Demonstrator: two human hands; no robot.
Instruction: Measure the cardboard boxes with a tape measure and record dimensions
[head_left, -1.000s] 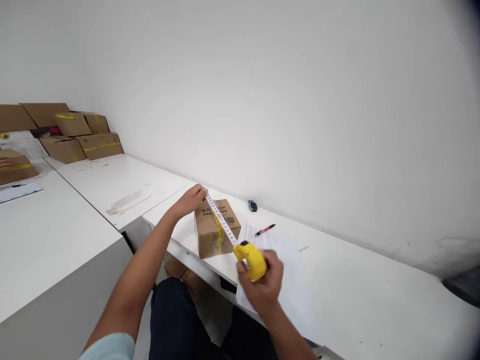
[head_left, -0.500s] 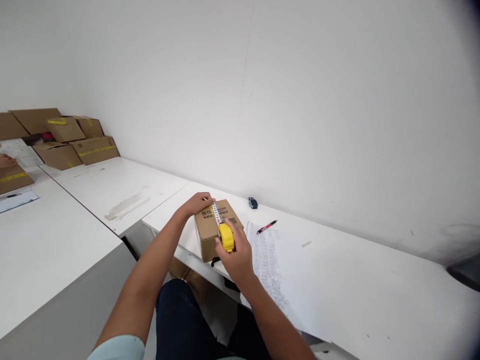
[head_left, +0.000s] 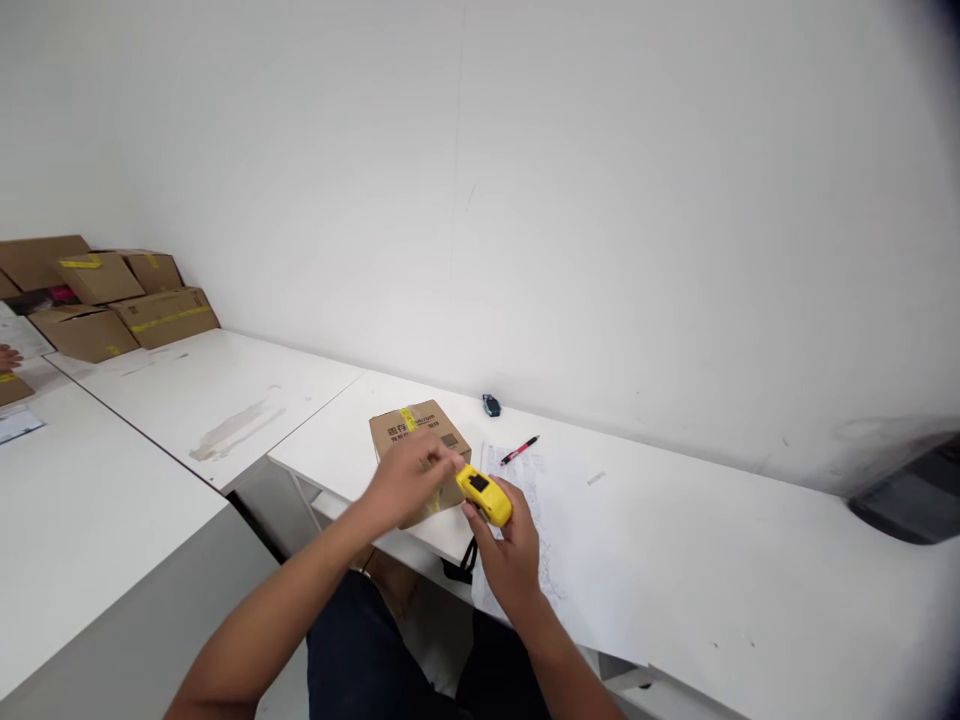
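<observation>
My right hand (head_left: 514,550) is wrapped round a yellow tape measure (head_left: 487,497), held above the table's front edge. My left hand (head_left: 405,478) is closed, its fingertips pinching at the front end of the tape measure where the blade comes out. No length of blade shows between the hands. Just behind my left hand sits a small brown cardboard box (head_left: 441,422) with printed lettering and a strip of yellow tape on top. My left hand covers part of its top and front.
Right of the box lie handwritten sheets of paper (head_left: 592,590) with a red and black pen (head_left: 519,450). A small dark blue object (head_left: 491,405) sits by the wall. Several cardboard boxes (head_left: 169,318) are stacked far left, near another person's hand (head_left: 9,358). A dark object (head_left: 911,490) stands far right.
The blade that lay across the box top is no longer out. Both hands have come together off the box, the tape measure turned in my right hand. The view has shifted slightly right.
</observation>
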